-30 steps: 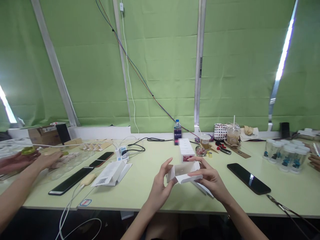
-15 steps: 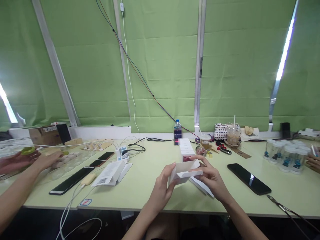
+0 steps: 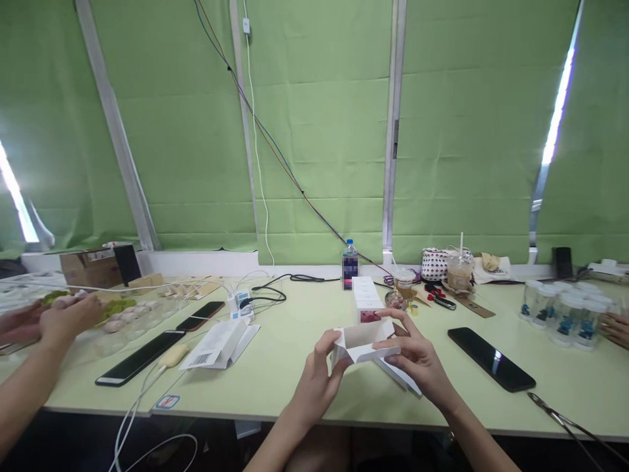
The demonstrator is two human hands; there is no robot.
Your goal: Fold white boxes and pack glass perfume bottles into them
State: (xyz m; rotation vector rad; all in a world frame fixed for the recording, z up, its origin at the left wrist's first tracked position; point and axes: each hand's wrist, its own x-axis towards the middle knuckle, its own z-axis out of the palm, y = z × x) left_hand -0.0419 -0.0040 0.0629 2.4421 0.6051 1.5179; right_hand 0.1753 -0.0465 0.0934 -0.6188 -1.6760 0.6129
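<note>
A small white paper box (image 3: 363, 334) is held above the table's front part, its open side facing up toward me. My left hand (image 3: 317, 380) pinches its left end between thumb and fingers. At the right end, my right hand (image 3: 417, 357) has its fingers closed on the flaps and front edge. Flat white box blanks (image 3: 400, 379) lie on the table beneath my right hand, partly hidden by it. Just behind the held box stands a white box with pink print (image 3: 366, 298) on its near end.
Folded white cartons (image 3: 219, 344), phones (image 3: 491, 357) and a cable-fed power strip (image 3: 244, 305) lie around. Pliers (image 3: 555, 416) rest at the right edge, near clear jars (image 3: 565, 314). A bottle (image 3: 350, 265) stands behind. At left, a co-worker's hands (image 3: 69, 318) handle pinkish balls.
The held box has tipped slightly, and its front flap has swung lower and outward under my right fingers. At left, the co-worker's hand has moved left and now holds pinkish balls.
</note>
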